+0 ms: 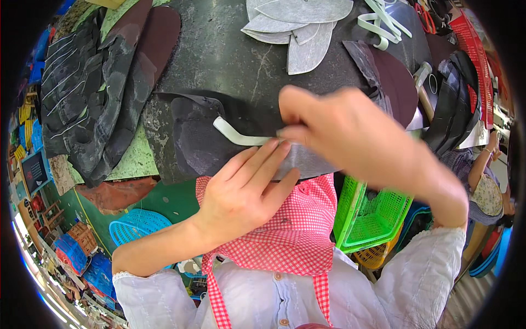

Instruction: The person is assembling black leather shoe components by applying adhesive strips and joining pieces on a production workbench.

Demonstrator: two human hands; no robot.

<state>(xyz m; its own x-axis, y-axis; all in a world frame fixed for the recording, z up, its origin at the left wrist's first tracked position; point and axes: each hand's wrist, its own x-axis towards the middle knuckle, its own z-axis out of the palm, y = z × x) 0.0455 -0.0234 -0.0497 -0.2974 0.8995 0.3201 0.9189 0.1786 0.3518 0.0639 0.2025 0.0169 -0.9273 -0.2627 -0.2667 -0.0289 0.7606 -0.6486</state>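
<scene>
A white strip (233, 133) lies across a dark grey fabric piece (194, 140), its free left end bent up and away from me. My left hand (241, 189) rests on the piece with its fingers stretched out, the fingertips touching the strip's lower edge. My right hand (334, 129), slightly blurred, is closed in a pinch at the strip's right end, thumb and forefinger together. Under and beside the fingers a lighter grey panel (312, 160) shows on the fabric; the right hand hides part of it.
Dark fabric pieces (82, 82) are stacked at the left of the black worktop (219, 49). Grey leaf-shaped pieces (307, 33) and loose white strips (383, 24) lie at the back. A hammer (423, 85) is on the right. Below are a green basket (378, 219) and a blue basket (137, 225).
</scene>
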